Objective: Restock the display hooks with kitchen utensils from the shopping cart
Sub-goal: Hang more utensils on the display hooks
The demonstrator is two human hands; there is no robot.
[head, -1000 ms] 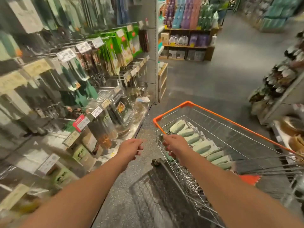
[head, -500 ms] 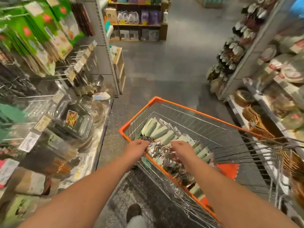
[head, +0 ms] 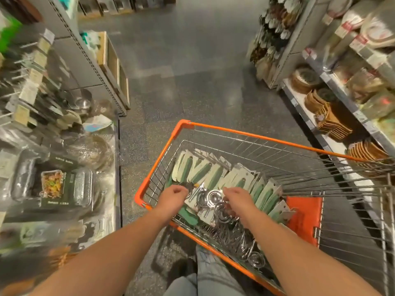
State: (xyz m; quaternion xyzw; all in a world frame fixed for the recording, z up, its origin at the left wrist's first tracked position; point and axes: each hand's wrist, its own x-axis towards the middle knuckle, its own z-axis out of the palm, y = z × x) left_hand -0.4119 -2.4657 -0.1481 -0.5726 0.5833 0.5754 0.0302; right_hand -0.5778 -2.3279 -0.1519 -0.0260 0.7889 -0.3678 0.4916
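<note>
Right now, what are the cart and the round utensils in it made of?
Cart: bare metal wire mesh, apparently steel, with a glossy orange rim, plastic or coated. Round utensils: polished metal, likely stainless, given the mirror-like glints, mounted on pale cards.

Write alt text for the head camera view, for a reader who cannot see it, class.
A person's left hand and right hand reach into an orange-rimmed wire shopping cart, onto shiny metal utensils beside carded green-handled utensils. Stocked shelves line the grey aisle on both sides.
</note>
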